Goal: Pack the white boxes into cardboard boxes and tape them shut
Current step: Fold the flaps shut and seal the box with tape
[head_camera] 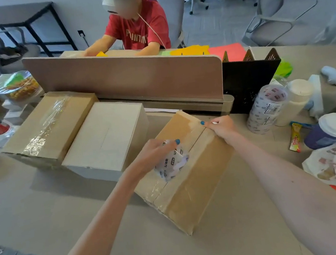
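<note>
Beige-grey desk [45,206] carries everything. A brown cardboard box [196,176] sits skewed at its middle, flaps down and centre seam showing. A second cardboard box [76,113], already crossed with glossy tape, lies to the left. A plain white box [105,139] stands between the two, touching or nearly touching both, and is not yet packed.

The main risk, as I judge it, is the strip running off the seam. The box is angled to the person, so a pull that is straight for the arm would lay the tape askew. Clear film also creases easily or sticks to itself if it goes slack, as the wrinkled sheen on the sealed box suggests. Only light hand contact steadies the box, so a hard tug could slide it and lift the far end of the strip.

The roll of clear tape [173,162], its core printed with small marks, rests on the lid beside the seam. The left hand [155,152] comes over it from the near left, fingers curled round the roll, wrist bent down.

The right hand [222,126] reaches along the box's right side to the far top edge. Its fingertips are bunched together where the seam ends. Whether they pinch a tape end or only press it down, I cannot tell.
</note>
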